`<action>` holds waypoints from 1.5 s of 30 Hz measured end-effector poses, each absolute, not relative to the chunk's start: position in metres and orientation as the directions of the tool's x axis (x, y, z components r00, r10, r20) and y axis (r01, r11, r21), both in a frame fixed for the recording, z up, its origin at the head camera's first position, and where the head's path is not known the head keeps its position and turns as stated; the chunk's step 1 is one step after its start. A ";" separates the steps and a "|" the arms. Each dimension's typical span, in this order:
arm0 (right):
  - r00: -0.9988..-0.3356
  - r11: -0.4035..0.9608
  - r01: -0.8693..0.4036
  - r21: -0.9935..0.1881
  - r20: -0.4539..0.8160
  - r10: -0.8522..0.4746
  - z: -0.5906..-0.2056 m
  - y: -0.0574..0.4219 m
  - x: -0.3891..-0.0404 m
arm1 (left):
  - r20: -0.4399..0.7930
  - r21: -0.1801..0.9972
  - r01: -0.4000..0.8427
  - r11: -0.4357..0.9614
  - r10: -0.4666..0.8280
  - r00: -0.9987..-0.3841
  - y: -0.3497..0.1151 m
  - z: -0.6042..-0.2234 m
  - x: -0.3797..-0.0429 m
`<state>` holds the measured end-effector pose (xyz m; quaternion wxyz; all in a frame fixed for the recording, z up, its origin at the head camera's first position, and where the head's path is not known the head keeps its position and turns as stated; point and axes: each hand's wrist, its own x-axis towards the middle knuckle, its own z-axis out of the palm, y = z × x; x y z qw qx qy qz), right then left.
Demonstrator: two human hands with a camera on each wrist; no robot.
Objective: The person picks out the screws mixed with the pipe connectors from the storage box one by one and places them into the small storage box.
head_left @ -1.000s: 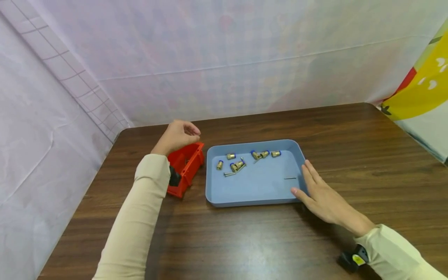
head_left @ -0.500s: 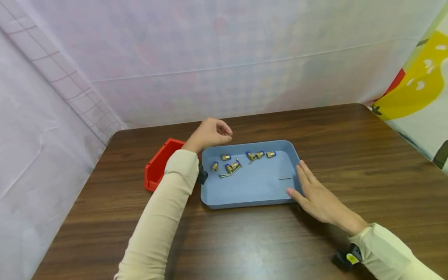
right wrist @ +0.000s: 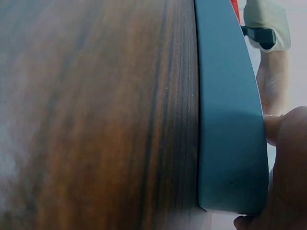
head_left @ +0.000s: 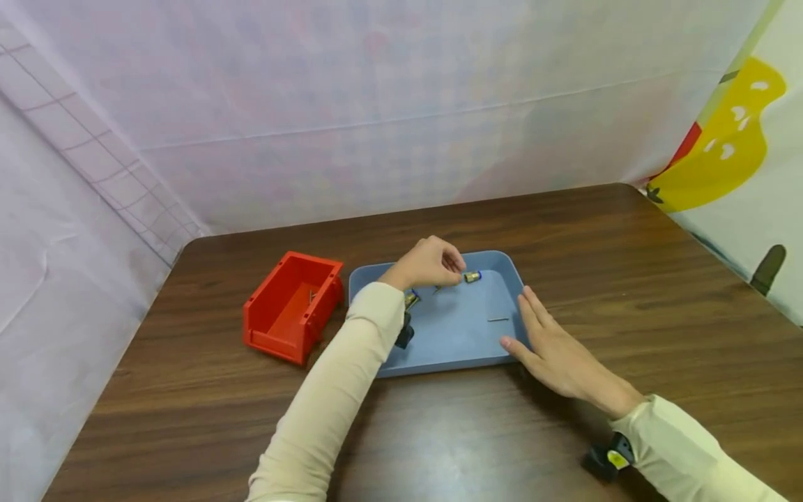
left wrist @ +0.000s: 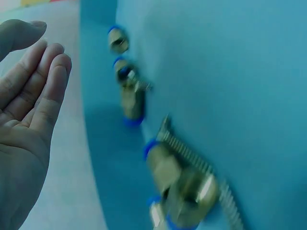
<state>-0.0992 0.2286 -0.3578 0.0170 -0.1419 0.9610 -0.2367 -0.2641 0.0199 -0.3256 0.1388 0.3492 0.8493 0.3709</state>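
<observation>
Stretching sideways, the tray lies beneath an empty left grip, straight-fingered right grip touching.

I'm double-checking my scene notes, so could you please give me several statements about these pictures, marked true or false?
1. Brass fittings lie in the blue tray. True.
2. The red bin stands to the left of the tray. True.
3. The right hand is at the tray's right end, and the left hand is over the tray. True.
4. The left hand is inside the red bin. False; it is over the tray.
5. The fittings have yellow ends. False; they have blue collars.
</observation>
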 end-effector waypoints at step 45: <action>-0.962 0.846 -0.258 -0.467 0.042 -0.270 -0.358 0.228 -0.098 | -0.098 0.437 0.724 0.533 0.829 -0.551 0.080 -0.348 -0.235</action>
